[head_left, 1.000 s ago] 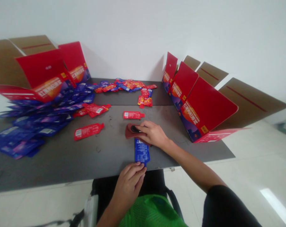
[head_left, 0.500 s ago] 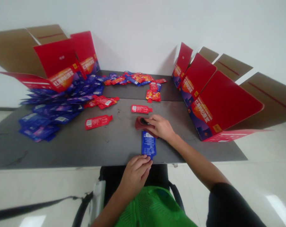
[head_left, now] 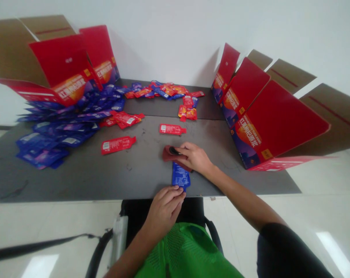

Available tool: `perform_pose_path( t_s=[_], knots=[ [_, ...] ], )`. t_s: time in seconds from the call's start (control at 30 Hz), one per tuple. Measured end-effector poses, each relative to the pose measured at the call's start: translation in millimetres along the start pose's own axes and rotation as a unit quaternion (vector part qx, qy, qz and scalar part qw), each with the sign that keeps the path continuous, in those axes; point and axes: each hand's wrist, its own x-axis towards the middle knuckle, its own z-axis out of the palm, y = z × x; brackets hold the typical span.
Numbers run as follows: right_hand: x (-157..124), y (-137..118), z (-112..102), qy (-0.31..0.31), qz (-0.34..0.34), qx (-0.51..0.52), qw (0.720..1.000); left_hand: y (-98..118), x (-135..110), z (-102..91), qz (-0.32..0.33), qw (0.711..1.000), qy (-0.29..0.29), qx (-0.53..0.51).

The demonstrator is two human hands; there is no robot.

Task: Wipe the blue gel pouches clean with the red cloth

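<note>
A blue pouch (head_left: 180, 177) lies lengthwise at the near edge of the dark grey table (head_left: 105, 173). My left hand (head_left: 164, 210) pinches its near end with closed fingers. My right hand (head_left: 194, 157) rests on the pouch's far end, its fingers curled over a small dark red object with a black centre (head_left: 169, 152). I cannot make out what that object is. Two single red pouches (head_left: 117, 144) (head_left: 171, 129) lie flat just beyond the hands.
A large heap of blue pouches (head_left: 61, 131) spreads across the left. Mixed red and blue pouches (head_left: 166, 92) lie along the far edge. Red printed cartons stand open at the left (head_left: 65, 73) and right (head_left: 267, 123), brown cardboard behind them. Green mesh (head_left: 186, 251) covers my lap.
The view shifted slightly. My left hand has drawn the blue pouch a little nearer the table edge; my right hand stays on the dark red object.
</note>
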Motion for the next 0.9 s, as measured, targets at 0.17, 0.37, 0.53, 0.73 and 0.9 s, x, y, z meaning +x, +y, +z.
perform_pose_path(
  t_s=[0.17,0.37,0.53,0.73,0.9],
  knots=[
    [-1.2,-23.7,-25.2,0.045,-0.006,0.029,0.999,0.7,-0.8,0.7,-0.004,1.000,0.000,0.005],
    [-39.8,-54.6,-5.7,-0.030,-0.058,0.068,0.996,-0.2,-2.2,0.3,-0.012,0.999,-0.006,0.033],
    [-4.2,-2.2,4.8,0.017,0.003,0.013,1.000,1.1,-1.4,1.5,0.002,1.000,-0.002,0.019],
    [9.7,27.1,-25.3,0.174,0.056,0.017,0.983,17.0,13.3,-4.5,-0.027,0.994,-0.048,0.094],
    [-4.7,36.6,-27.3,0.259,0.090,0.042,0.961,19.3,29.4,1.1,-0.037,0.976,-0.088,0.193]
  ],
)
